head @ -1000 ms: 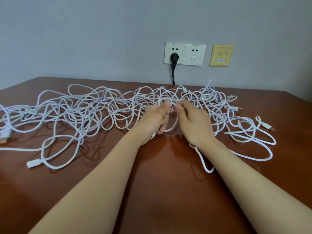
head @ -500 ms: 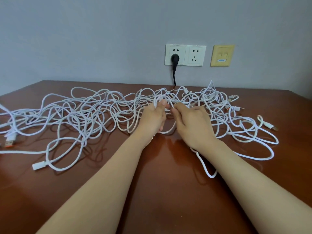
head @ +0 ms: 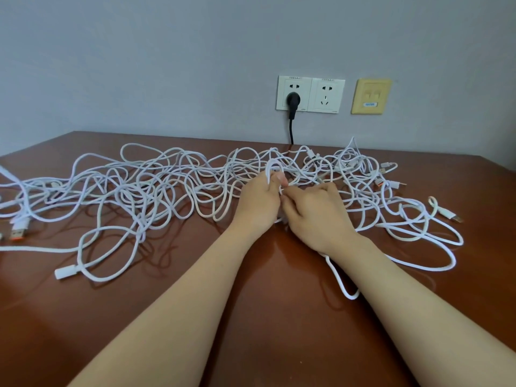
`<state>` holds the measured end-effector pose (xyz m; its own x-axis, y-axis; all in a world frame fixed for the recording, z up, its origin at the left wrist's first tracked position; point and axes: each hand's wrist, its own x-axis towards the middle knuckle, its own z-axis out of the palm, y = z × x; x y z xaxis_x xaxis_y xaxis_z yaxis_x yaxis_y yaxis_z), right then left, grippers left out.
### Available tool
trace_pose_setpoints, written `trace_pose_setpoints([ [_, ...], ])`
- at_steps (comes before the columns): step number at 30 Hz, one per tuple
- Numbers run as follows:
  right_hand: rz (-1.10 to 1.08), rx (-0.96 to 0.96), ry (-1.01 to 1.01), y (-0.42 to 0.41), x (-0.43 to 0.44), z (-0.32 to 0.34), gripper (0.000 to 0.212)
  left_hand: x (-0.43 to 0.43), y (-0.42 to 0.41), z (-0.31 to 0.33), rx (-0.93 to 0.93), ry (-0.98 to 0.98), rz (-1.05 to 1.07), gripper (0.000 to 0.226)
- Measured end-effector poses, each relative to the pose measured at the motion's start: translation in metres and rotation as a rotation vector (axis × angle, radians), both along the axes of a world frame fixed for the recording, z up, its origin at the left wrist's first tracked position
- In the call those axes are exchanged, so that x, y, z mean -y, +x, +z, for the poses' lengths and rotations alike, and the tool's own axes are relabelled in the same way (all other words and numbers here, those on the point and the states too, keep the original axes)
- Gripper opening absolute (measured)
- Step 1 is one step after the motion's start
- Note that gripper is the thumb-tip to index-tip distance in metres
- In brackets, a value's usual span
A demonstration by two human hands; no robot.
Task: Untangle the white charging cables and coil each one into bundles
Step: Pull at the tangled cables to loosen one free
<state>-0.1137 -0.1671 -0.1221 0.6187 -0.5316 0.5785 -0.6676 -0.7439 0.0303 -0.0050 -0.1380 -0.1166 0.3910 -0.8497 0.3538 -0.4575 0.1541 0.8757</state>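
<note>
Many white cables (head: 167, 188) lie in one loose tangle across the far half of the brown table (head: 265, 331), spreading from its left edge almost to its right. I have both hands in the middle of the heap. My left hand (head: 258, 203) has its fingers curled round a strand, and a small loop (head: 272, 166) of it stands up above the thumb. My right hand (head: 315, 216) touches the left one. Its thumb and forefinger are pinched together on a strand right at the left thumb, with the other fingers curled under. Another strand (head: 342, 283) comes out from under my right wrist and bends in a narrow U toward me. At the left edge lies an orange-tipped plug (head: 18, 231), and a white connector (head: 64, 272) rests nearer me. On the right, a metal-tipped connector (head: 448, 215) lies just outside the heap. On the grey wall behind, a double socket (head: 325, 94) holds a black plug (head: 293, 100), and a yellow plate (head: 370, 96) sits beside it.
</note>
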Motion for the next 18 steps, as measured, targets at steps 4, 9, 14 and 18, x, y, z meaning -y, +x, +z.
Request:
trace_pose_setpoints([
  [4,-0.012,0.004,0.064,-0.002,-0.004,0.002,0.029,0.002,0.006,0.001,-0.435,0.050,0.004,0.033],
  [9,-0.042,0.037,0.019,0.000,-0.002,-0.001,0.029,-0.002,0.009,0.006,-0.984,-0.061,-0.153,0.035],
  [14,-0.056,0.038,0.090,-0.003,-0.003,0.001,0.031,-0.001,0.018,0.008,-1.292,-0.125,-0.204,0.036],
  [18,-0.017,0.074,0.068,-0.003,-0.001,0.001,0.035,0.000,0.024,0.008,-1.235,-0.078,-0.165,0.037],
])
